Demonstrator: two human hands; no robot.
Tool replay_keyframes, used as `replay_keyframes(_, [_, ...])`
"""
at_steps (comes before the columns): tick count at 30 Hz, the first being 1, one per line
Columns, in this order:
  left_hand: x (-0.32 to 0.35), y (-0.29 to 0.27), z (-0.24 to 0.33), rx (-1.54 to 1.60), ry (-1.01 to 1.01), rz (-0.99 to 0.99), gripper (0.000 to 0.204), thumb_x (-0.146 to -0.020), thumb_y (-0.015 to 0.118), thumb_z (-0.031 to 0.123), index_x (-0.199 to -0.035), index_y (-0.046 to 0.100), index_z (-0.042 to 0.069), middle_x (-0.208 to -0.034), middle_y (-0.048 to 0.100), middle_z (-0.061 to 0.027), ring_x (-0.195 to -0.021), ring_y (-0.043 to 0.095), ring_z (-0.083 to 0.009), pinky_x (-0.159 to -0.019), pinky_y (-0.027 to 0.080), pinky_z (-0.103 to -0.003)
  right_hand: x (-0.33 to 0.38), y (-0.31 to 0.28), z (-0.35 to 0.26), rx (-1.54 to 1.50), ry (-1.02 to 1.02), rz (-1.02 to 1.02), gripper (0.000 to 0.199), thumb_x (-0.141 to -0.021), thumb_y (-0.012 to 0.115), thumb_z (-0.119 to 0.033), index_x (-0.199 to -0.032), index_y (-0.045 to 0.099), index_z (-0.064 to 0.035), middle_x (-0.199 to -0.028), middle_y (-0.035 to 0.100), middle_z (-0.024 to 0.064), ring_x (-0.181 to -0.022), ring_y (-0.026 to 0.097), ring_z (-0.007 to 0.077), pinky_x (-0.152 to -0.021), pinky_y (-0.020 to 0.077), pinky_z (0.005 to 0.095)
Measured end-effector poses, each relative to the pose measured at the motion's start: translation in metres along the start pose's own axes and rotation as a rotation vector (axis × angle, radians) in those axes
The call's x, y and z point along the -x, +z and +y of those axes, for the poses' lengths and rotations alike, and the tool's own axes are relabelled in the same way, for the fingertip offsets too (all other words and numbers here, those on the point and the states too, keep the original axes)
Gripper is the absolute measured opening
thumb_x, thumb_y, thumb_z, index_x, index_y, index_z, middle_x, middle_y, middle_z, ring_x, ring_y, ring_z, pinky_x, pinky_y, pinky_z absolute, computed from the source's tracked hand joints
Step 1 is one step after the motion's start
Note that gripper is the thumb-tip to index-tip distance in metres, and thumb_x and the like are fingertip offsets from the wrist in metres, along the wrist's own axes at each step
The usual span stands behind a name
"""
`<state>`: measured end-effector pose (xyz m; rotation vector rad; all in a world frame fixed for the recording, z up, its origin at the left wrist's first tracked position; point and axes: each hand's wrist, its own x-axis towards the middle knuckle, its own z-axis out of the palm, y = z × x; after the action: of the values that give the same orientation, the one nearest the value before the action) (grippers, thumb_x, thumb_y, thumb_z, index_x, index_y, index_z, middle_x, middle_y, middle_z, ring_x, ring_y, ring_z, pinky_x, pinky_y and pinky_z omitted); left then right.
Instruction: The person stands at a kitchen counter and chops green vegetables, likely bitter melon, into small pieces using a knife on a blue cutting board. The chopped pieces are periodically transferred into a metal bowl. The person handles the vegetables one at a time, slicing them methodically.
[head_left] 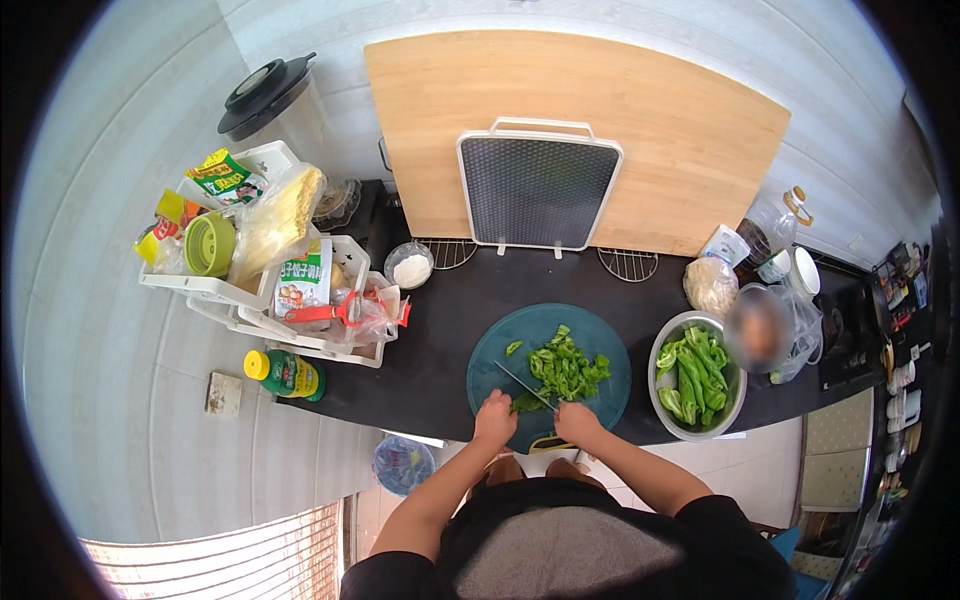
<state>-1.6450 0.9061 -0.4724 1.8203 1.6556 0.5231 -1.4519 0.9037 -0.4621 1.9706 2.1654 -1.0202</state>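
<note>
My right hand is closed around the handle of a knife, whose thin blade slants up and left over the board. On the left, my left hand has its fingers curled at a piece of green pepper beside the blade. Both hands are above the near part of a round, dark green cutting board. A pile of chopped green pepper lies beyond the knife, with one small bit apart to its left. To the right, a metal bowl holds several halved green peppers.
White baskets with packets and a red peeler stand at left, near a yellow-capped green bottle and a small bowl of white powder. A wooden board and a dark panel lean behind. Bags and an oil jug crowd the right.
</note>
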Motion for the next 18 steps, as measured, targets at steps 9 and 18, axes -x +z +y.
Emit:
replay_keyframes(9, [-0.004, -0.002, -0.002, -0.037, 0.005, 0.039, 0.013, -0.067, 0.063, 0.005, -0.075, 0.054, 0.0, -0.089, 0.052, -0.0172, -0.085, 0.056, -0.0368, -0.073, 0.048, -0.044, -0.006, -0.002, -0.015, -0.041, 0.011, 0.097, 0.02, -0.08, 0.05, -0.017, -0.078, 0.057, 0.0015, -0.073, 0.061, 0.0243, -0.071, 0.06, 0.0414, -0.067, 0.0487, 0.0471])
replay_keyframes(18, [-0.006, 0.007, -0.01, -0.049, 0.003, 0.029, 0.014, -0.065, 0.063, 0.004, -0.075, 0.054, 0.0, -0.089, 0.052, -0.0179, -0.083, 0.056, -0.0377, -0.072, 0.048, -0.044, -0.006, -0.001, -0.004, 0.073, -0.066, 0.011, 0.017, -0.079, 0.051, -0.015, -0.082, 0.056, 0.0015, -0.072, 0.061, 0.0229, -0.07, 0.062, 0.0387, -0.064, 0.0496, 0.0456])
